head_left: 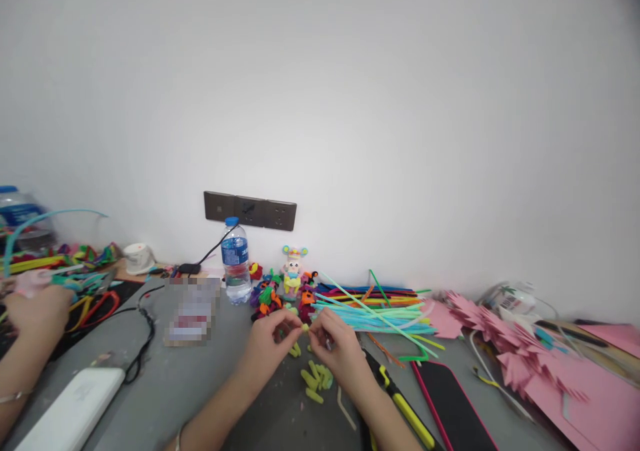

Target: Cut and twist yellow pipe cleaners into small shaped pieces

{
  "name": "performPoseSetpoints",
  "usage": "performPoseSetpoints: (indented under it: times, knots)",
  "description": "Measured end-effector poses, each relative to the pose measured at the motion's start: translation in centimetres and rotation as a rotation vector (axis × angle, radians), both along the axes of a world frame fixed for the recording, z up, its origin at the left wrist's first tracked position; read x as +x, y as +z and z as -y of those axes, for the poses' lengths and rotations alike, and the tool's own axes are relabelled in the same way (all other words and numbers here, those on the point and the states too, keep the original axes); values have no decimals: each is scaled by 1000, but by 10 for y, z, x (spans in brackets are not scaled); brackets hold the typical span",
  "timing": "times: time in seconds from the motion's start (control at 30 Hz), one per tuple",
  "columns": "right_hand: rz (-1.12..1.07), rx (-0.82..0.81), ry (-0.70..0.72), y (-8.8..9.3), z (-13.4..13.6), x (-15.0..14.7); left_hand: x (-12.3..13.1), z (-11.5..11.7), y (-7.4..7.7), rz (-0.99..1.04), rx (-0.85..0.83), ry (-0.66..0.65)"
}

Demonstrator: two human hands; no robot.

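My left hand [273,341] and my right hand [340,348] meet above the middle of the grey table. Both are closed in a pinch, fingertip to fingertip, on a small yellow-green pipe cleaner piece [305,328]. My fingers cover most of it. Just below lie several short, bent yellow-green pipe cleaner pieces [315,379]. Behind my hands stand a small doll figure [292,268] and a heap of colourful fuzzy shapes [267,299]. A bundle of long pipe cleaners [375,314] in many colours lies beyond my right hand.
Right of my forearm lie a yellow-black tool [407,411], a phone [453,404] and pink folded paper [520,351]. A water bottle [235,261] stands by the wall. Leftward are a white power bank [75,411], a black cable [145,331], scissors [100,308] and another person's hand [37,314].
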State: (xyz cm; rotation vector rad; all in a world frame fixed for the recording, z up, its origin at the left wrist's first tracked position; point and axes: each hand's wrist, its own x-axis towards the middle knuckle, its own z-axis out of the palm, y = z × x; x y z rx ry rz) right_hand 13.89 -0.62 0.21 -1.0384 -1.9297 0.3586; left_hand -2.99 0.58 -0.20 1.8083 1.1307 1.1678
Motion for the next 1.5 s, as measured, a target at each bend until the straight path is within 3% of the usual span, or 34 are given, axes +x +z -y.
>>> performPoseSetpoints:
  times: [0.3, 0.53, 0.73, 1.13, 1.5]
  knots:
    - [-17, 25, 22, -2, -1, 0, 0, 0, -1, 5, -31, 27]
    - [-225, -77, -41, -2, -4, 8, -4, -6, 2, 260, -158, -7]
    - [-278, -170, 35, -6, -8, 6, -5, -6, 7, 354, -206, -46]
    - [-290, -72, 29, -5, -9, 6, -4, -6, 4, 354, -190, -96]
    - [-225, -17, 59, 1, -4, 3, -2, -3, -1, 148, -72, -97]
